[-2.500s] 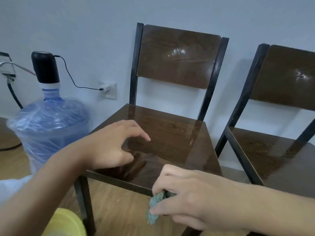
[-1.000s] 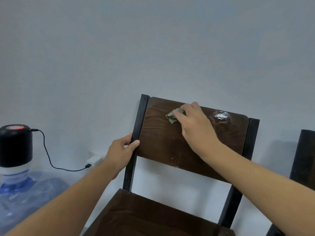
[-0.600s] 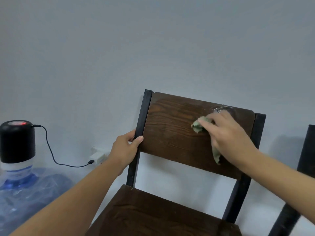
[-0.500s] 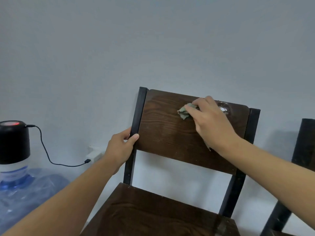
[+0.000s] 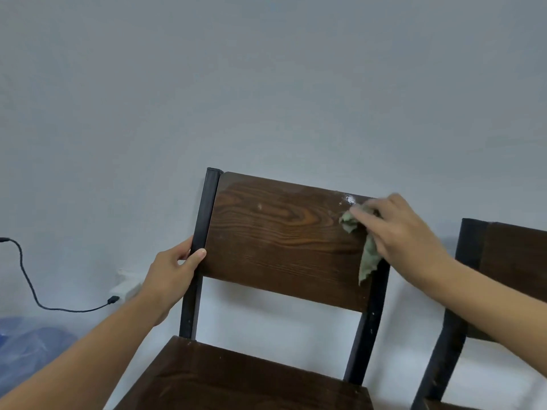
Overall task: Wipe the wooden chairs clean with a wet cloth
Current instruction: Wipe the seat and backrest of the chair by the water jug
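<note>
A dark wooden chair with black metal posts stands against the wall in front of me. My left hand grips its left post just below the backrest's middle. My right hand presses a crumpled green cloth against the upper right part of the backrest, with a tail of cloth hanging down over the right post. A wet shine shows on the wood just above the cloth. A second chair of the same kind stands at the right edge, partly behind my right forearm.
A white wall socket with a black cable plugged in sits low on the wall at left. A blue water bottle wrapped in plastic fills the lower left corner. The grey wall lies close behind both chairs.
My right hand has swept the cloth from the upper middle of the backrest to its upper right corner. The left hand keeps its grip on the left post. The view has shifted right.
</note>
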The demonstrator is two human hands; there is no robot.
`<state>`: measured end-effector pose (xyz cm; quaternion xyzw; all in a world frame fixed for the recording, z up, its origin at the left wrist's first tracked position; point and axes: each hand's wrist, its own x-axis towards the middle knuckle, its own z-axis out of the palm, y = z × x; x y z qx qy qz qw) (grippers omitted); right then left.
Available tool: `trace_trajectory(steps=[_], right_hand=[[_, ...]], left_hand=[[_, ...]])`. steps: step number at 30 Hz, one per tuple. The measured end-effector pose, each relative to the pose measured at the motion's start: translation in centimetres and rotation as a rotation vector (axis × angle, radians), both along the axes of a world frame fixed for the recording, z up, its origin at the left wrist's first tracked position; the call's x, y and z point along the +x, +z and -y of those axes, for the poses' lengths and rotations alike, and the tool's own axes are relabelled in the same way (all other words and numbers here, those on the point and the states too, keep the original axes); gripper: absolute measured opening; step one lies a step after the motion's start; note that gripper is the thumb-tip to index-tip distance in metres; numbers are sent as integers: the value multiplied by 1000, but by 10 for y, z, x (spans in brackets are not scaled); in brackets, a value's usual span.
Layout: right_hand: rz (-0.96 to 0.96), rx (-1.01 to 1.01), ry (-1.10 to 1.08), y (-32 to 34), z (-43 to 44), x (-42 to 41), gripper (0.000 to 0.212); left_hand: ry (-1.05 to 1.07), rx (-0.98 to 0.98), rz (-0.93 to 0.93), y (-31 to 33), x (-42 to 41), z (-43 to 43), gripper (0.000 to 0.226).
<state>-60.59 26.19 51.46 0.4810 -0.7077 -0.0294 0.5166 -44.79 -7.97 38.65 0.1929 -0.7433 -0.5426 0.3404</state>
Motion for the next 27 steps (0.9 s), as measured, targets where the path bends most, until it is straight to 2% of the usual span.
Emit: trace_trajectory(steps=[2, 4, 8, 10, 13, 14, 16, 18, 20, 24, 27], right_hand=[[11, -76, -10, 7, 11, -6, 52], [16, -58, 12, -3, 16, -3, 46], [-1, 261, 36, -44, -12, 20, 34], [71, 379, -13, -60, -37, 27, 45], [201, 337, -81, -72, -83, 28, 62], [235, 302, -111, -74, -101, 28, 66], [328, 208, -192, -81, -140, 26, 67], [407, 92, -287, -91, -179, 21, 58], [472, 2, -369, -103, -217, 14, 46], [758, -82, -511, -117, -290, 5, 35], [954, -164, -610, -117, -344, 8, 38]], left_hand=[[4, 11, 12, 1, 1, -4, 37], [10, 16, 13, 2, 2, -7, 35], [75, -67, 97, 6, 5, -7, 40], [166, -171, 223, 3, 9, -3, 36], [325, -335, 467, -10, 25, 0, 22], [361, -415, 550, -15, 31, -8, 25], [357, -625, 644, -18, 43, -51, 45], [265, -690, 615, -12, 50, -117, 64], [96, -606, 572, -12, 50, -177, 73], [-203, -526, 531, -21, 27, -267, 62], [-353, -440, 498, -29, 8, -321, 48]])
